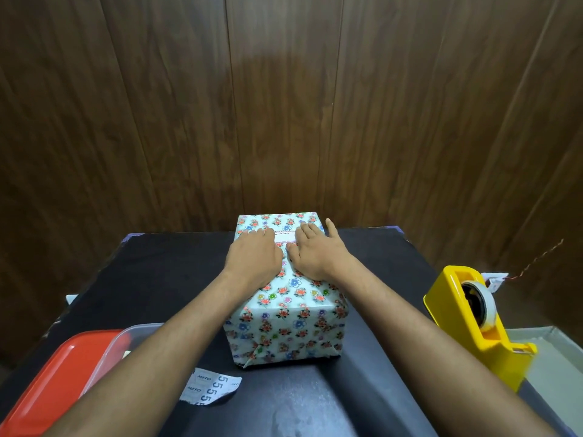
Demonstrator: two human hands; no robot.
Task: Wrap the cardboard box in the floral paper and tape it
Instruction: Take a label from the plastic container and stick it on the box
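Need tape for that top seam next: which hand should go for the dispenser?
Probably the right hand. The yellow tape dispenser stands on its side of the table, while the left hand can keep pressing flat on the wrapped box to hold the paper down.

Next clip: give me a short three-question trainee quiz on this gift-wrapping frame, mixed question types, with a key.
1. True or false: both hands press flat on top of the floral-wrapped box.
2. Which side of the box is the yellow tape dispenser on? A) the person's left B) the person's right
3. Fill in: the lid near the left forearm is coloured ____.

Key: 1 true, left hand and right hand lie open on it; 2 B; 3 red.
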